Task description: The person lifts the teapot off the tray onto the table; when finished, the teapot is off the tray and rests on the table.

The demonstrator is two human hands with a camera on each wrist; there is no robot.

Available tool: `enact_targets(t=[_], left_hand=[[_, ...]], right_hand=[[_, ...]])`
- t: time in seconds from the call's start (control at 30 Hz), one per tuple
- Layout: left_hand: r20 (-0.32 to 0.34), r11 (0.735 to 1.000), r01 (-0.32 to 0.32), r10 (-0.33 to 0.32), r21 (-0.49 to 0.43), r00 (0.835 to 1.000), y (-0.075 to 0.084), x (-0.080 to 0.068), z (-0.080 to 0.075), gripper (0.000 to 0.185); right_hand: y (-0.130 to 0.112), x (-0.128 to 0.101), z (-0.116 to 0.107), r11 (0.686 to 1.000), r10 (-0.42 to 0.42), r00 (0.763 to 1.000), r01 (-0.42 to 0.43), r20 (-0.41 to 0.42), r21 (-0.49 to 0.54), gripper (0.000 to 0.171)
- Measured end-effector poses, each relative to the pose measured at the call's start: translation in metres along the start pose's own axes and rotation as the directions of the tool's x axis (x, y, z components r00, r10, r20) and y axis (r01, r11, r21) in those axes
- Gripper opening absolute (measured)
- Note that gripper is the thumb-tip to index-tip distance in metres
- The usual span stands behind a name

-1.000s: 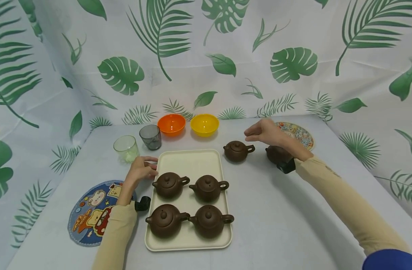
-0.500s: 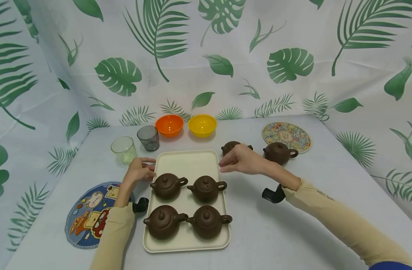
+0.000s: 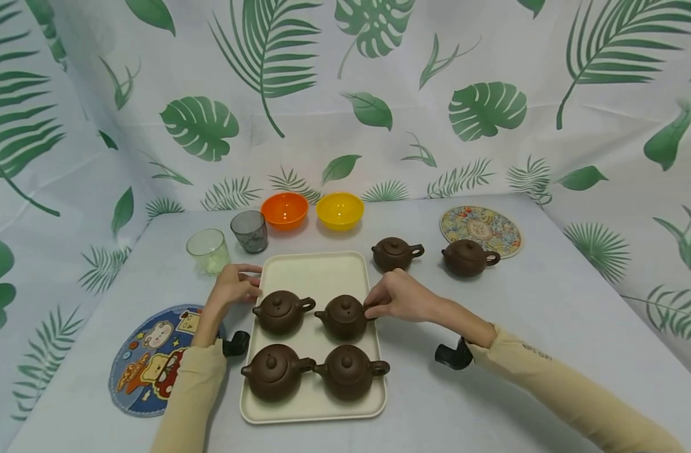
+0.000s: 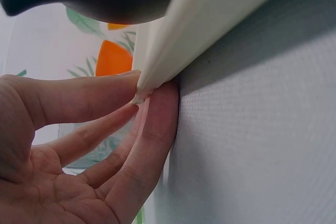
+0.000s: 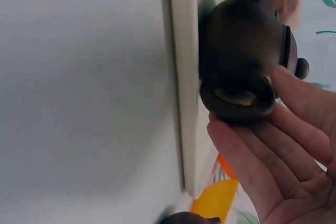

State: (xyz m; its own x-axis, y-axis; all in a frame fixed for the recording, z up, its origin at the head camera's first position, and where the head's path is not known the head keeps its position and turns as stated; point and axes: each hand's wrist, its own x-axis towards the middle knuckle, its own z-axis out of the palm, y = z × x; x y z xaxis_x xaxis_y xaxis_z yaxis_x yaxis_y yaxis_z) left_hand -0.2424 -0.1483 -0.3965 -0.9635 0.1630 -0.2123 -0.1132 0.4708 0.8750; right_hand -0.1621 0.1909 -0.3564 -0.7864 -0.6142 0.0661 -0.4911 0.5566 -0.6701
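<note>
Brown teapots fill four tray spots (two wait upper right) while your right hand pinches one teapot handle and your left hand grips the rim.

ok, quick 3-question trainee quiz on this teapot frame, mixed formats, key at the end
1. How many teapots sit on the cream tray?
2. True or false: the left hand is lifting the green cup.
3. The right hand touches which part of the teapot? A) spout B) lid knob C) handle

Key:
1. Four; two more stand on the table beside the tray.
2. False: its fingers grip the tray's left edge, and the cup stands apart.
3. C: the fingers are at the loop handle, seen close in the right wrist view.
</note>
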Motion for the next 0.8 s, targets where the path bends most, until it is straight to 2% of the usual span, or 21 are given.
enact_targets(t=[0.37,0.53,0.7,0.8], left_hand=[[0.002,1.000,0.000,0.000,0.013,1.000,0.000,0.000,0.001,0.050],[0.003,1.000,-0.004,0.004,0.020,1.000,-0.001,0.001,0.002,0.050],[0.007,1.000,-0.006,0.006,0.002,1.000,-0.001,0.001,0.001,0.051],[0.005,1.000,0.000,0.000,0.002,1.000,0.000,0.000,0.001,0.051]], right_hand=[[0.005,-0.004,0.012,0.999,-0.010,0.994,0.005,-0.106,-0.047,0.009],[0.007,-0.007,0.013,0.999,-0.009,0.992,0.004,-0.123,-0.044,0.008],[0.009,-0.013,0.001,0.999,0.038,0.992,-0.037,-0.121,0.011,0.011],[0.010,-0.022,-0.013,1.000,0.029,0.990,-0.030,-0.137,-0.003,0.011]])
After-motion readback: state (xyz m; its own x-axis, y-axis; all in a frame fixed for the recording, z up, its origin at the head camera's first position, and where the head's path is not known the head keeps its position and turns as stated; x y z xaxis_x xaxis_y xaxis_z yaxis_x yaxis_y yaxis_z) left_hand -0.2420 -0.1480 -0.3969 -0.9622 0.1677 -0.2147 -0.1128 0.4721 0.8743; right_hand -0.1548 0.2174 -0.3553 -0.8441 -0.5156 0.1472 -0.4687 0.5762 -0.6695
